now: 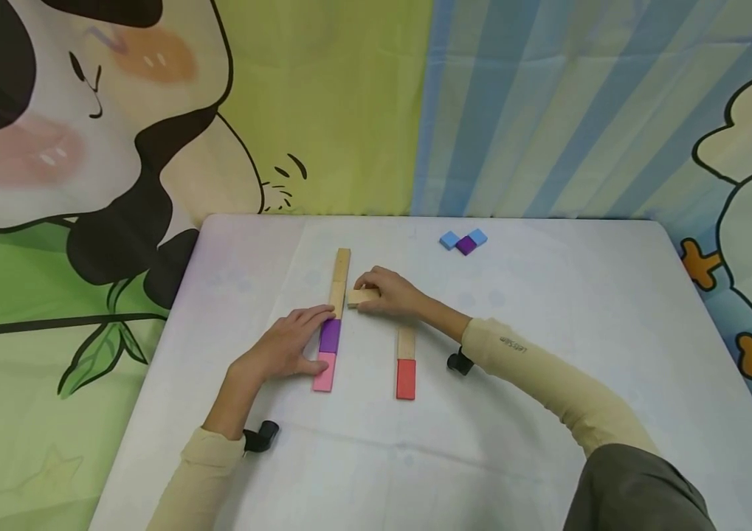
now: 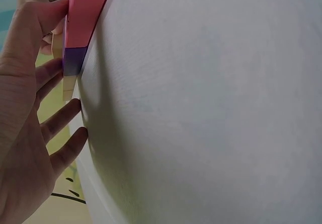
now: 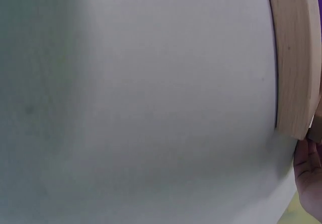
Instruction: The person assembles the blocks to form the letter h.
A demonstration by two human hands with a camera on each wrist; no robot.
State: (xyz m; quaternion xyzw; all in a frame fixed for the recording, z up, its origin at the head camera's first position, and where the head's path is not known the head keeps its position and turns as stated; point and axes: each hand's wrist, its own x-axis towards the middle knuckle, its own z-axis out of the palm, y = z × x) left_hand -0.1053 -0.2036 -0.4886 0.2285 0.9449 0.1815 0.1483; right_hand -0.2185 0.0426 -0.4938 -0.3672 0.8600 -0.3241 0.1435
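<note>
A straight row of blocks lies left of the table's middle: a pink block (image 1: pixel 325 372), a purple block (image 1: pixel 330 336) and two plain wooden blocks (image 1: pixel 340 265) beyond them. My left hand (image 1: pixel 288 345) rests along the row's left side, its thumb touching the pink block (image 2: pixel 88 17) and its other fingers extended. Just right of the row, my right hand (image 1: pixel 394 292) pinches another plain wooden block (image 1: pixel 364 296), apart from the row by a narrow gap. In the right wrist view a wooden block (image 3: pixel 292 58) looms large, and part of a hand shows below it.
Nearer my right forearm, a red block (image 1: pixel 406 380) lies end to end with a plain wooden block (image 1: pixel 406 344). Two blue blocks (image 1: pixel 449 240) and a purple block (image 1: pixel 466 245) touch near the back edge. A white cloth (image 1: pixel 482 457) covers the table; a printed curtain hangs behind.
</note>
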